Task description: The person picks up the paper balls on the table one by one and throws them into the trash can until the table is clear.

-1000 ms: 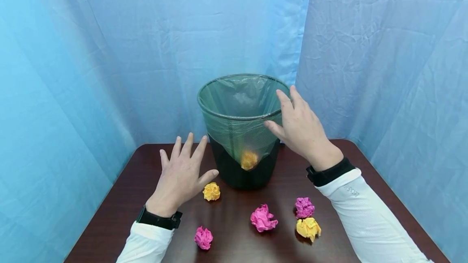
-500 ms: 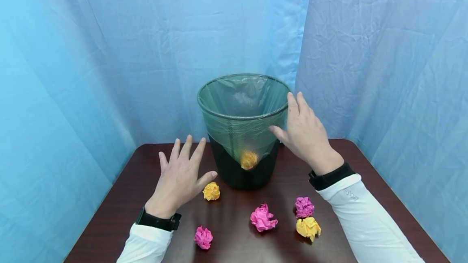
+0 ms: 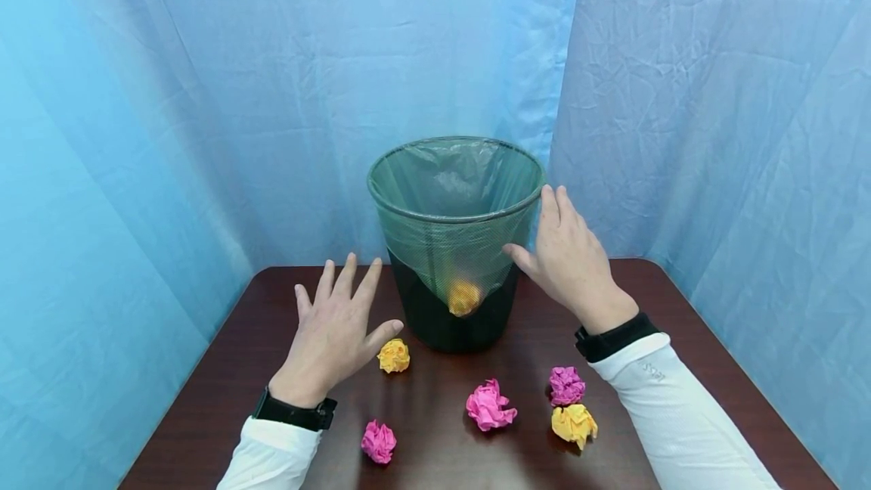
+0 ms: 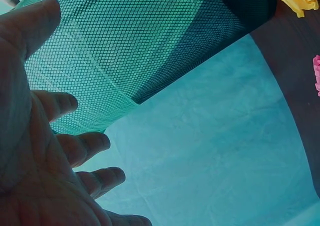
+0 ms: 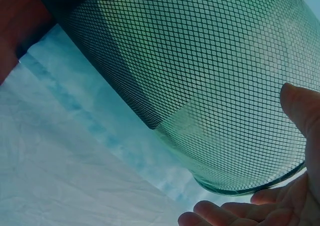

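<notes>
A black mesh wastebasket (image 3: 452, 339) stands upright on the table, lined with a translucent green bag (image 3: 429, 244). A yellow crumpled paper ball (image 3: 464, 298) shows through the mesh at the bag's bottom. To the basket's left, my left hand (image 3: 330, 335) hovers with straight, spread fingers and holds nothing. My right hand (image 3: 571, 259) is beside the basket's right side, fingers extended, fingertips right at the rim (image 3: 543, 189). In the right wrist view, its thumb (image 5: 295, 103) overlaps the mesh. Close to my left thumb lies another yellow paper ball (image 3: 393, 356).
Near the front lie a small pink paper ball (image 3: 378, 442), a larger pink one (image 3: 490, 406), and a magenta one (image 3: 567, 386) against a yellow one (image 3: 574, 425). The dark wooden table (image 3: 231, 384) is backed by blue curtains (image 3: 286, 82).
My right hand has moved down and slightly right, from over the basket's opening to beside its rim. The left hand has drifted very slightly down and left. The paper balls have not moved.
</notes>
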Demonstrator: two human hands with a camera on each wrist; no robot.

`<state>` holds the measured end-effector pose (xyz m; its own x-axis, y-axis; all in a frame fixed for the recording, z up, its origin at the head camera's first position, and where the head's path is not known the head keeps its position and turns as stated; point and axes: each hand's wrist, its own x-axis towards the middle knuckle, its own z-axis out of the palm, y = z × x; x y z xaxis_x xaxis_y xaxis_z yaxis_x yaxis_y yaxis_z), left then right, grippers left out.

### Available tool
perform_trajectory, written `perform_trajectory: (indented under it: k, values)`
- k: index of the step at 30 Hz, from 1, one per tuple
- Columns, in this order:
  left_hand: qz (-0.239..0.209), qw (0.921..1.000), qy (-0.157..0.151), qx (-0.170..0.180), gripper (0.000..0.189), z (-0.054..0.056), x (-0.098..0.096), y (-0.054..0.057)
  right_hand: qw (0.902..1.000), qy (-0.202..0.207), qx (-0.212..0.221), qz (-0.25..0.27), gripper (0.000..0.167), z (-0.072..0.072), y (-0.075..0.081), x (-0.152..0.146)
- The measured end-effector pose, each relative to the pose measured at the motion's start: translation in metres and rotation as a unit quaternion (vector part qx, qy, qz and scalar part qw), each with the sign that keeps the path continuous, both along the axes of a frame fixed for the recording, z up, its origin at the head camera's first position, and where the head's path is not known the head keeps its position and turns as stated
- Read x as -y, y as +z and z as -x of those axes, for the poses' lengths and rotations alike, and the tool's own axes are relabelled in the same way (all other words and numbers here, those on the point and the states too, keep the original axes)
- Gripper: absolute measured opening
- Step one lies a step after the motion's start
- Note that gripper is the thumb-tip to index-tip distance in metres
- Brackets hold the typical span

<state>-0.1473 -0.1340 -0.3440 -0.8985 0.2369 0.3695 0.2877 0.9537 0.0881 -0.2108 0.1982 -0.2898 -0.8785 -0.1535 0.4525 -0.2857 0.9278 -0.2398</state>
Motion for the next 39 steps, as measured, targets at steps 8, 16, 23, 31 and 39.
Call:
perform_trajectory:
  k: [8,16,23,31,39]
  values:
    - [-0.001,1.0,0.001,0.002,0.093,0.001,0.002,-0.004,0.9999,0.007,-0.008,-0.012,0.103,-0.002,-0.012,-0.004]
    - [-0.003,0.9999,0.006,0.008,0.093,0.004,0.004,-0.008,0.9992,0.017,-0.022,-0.028,0.1,-0.004,-0.023,-0.006]
    - [-0.003,0.9999,0.009,0.014,0.093,0.005,0.006,-0.01,0.9991,0.019,-0.01,-0.038,0.099,-0.005,-0.032,-0.008]
    - [-0.006,0.9996,0.012,0.025,0.092,0.007,0.008,-0.015,0.999,0.018,0.015,-0.037,0.098,-0.008,-0.049,-0.011]
    - [-0.012,0.9992,0.015,0.037,0.092,0.012,0.012,-0.022,0.9986,0.021,0.024,-0.042,0.096,-0.01,-0.064,-0.013]
